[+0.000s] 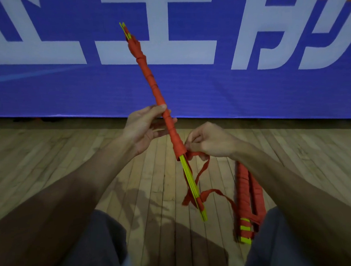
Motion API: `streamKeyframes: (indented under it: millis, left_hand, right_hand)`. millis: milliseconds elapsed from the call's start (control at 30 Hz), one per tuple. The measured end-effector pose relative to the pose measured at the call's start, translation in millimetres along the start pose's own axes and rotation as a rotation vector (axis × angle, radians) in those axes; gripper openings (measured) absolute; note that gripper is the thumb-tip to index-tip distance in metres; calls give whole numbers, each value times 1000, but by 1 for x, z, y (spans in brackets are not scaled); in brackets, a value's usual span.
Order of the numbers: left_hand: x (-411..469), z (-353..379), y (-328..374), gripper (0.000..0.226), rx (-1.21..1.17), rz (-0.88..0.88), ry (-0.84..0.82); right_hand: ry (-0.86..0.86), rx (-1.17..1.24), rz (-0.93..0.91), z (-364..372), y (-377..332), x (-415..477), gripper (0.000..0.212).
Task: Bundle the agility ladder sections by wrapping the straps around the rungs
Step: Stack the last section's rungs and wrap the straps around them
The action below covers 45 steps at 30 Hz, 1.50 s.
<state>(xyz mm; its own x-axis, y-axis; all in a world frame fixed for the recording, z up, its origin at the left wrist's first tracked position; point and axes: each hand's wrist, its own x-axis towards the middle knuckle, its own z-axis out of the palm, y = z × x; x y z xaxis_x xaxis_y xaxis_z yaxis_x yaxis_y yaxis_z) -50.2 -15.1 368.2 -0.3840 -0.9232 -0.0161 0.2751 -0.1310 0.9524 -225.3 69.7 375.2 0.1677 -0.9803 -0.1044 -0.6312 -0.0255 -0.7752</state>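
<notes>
Head view: the left hand [147, 126] pinches the rung bundle [154, 86] at mid-length, thumb over the red wrapping, and holds it tilted up off the floor [111, 178]. Just below that grip, the right hand [210, 141] is clenched on the loose strap [203, 168], right where the wrapping ends. Winding is the step in hand, and I'd say past halfway. Below the right grip, bare yellow rungs [191, 181] poke out with strap tails trailing. The next move calls for another taut turn downward, keeping the rungs stacked. A finished bundle [243, 190] lies on the floor beneath the right forearm.
</notes>
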Motion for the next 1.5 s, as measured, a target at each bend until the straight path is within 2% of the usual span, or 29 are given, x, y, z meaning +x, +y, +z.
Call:
streamKeyframes:
  millis: [167,267,367,433,500,567,700,800,933,1033,1100,1233,1333,1433,1500]
  left_hand:
    - [2,10,0,14,56,27,65]
    - [2,18,-1,29,62,37,69]
    - [3,26,-4,53,33,36,133]
    - [5,26,-3,55,-6,32,134]
    - [5,21,2,42,-71,21,52]
    - [2,15,8,29,-197,-18,-91]
    - [-10,11,14,41,-365,-62,-319]
    - [-12,10,13,47,-345,-35,-373]
    - [-7,7,7,40,-266,-22,-310]
    - [-4,10,3,46,-102,-17,-201]
    - [-2,13,0,50,-8,-5,-122]
    - [1,16,-6,40,48,3,-22]
    - [3,16,-6,31,73,5,69]
    - [3,20,-7,35,98,27,150]
    - [1,24,-9,37,135,37,185]
  right_hand:
    - [-124,92,71,2,-12,-5,30]
    - [-201,115,25,7,-14,-9,44]
    - [-187,144,14,12,-11,-3,29]
    - [-202,183,12,9,-8,-1,17]
    - [-222,210,-9,1,-2,-1,7]
    - [-251,252,-39,-5,2,-2,11]
    - [-302,296,-105,-4,2,-4,23]
    - [-275,247,-71,-1,-1,-5,14]
    - [-153,62,28,5,-4,-1,5]
    - [-55,-51,106,8,-2,2,18]
    - [-2,-57,141,9,-3,2,16]
    - [34,-36,174,12,-6,2,5]
    - [24,-17,177,13,-9,0,20]
    - [7,-93,169,19,-14,-1,41]
    - [14,-174,154,24,-14,0,48]
